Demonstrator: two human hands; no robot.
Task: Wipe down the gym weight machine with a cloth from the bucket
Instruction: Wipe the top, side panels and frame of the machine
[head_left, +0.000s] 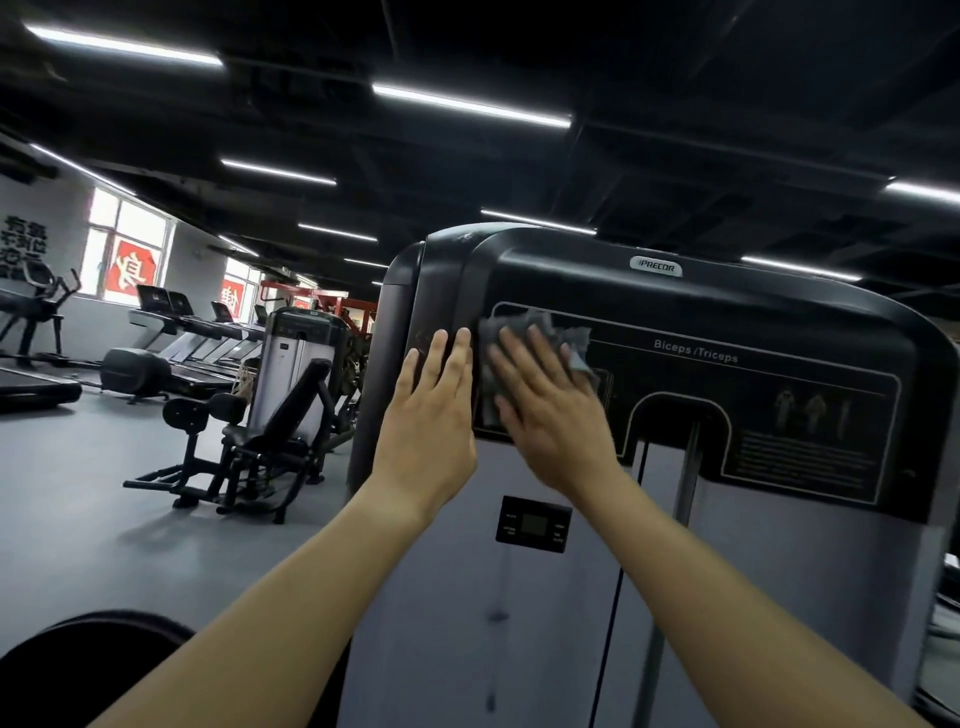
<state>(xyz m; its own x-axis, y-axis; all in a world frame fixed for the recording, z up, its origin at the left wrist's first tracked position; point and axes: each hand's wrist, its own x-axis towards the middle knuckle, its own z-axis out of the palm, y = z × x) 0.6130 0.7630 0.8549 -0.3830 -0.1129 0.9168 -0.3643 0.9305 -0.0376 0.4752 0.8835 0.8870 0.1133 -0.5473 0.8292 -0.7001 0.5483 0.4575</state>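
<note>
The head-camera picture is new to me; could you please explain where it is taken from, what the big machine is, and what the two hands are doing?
The camera sits on a person's head and looks forward, so the two bare arms reaching in from below are that person's own. In front stands a gym weight machine, its dark top panel labelled Biceps/Triceps, with a small display lower down on the grey front. The right hand presses a crumpled grey cloth against that panel with straight fingers; nothing is gripped. The left hand lies flat against the machine's left edge, beside the cloth. Behind, on the left, stand treadmills and another weight machine. No bucket shows in this view.
</note>
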